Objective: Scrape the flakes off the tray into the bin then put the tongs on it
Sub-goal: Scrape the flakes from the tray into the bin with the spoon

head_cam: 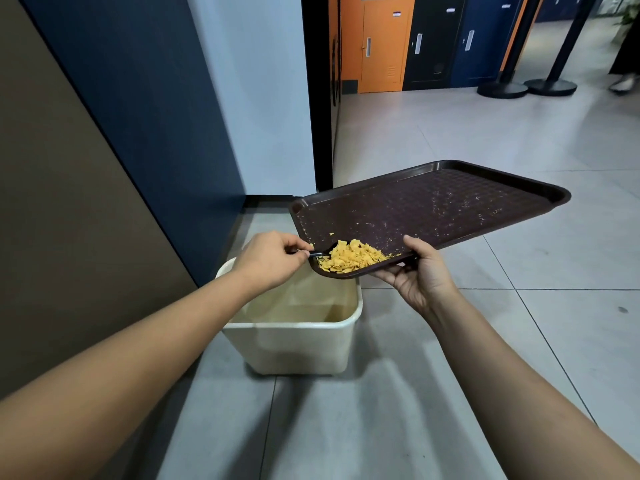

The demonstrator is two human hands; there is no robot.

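Your grey tiled floor [450, 133] fills the right and bottom of the frame. The dark brown rectangular plastic tray [433, 202] sits at centre right, tilted with its near corner lowest, above the cream plastic bin [294, 344] at lower centre. Your right hand [420, 268] grips the tray's near edge, thumb on top, fingers curled beneath. Your left hand [273, 258], left of that corner, has its fingers clamped on the black tongs [320, 252], whose tip touches the heap of yellow flakes [351, 259] at the tray's lowest corner. Crumbs dot the rest of the tray.
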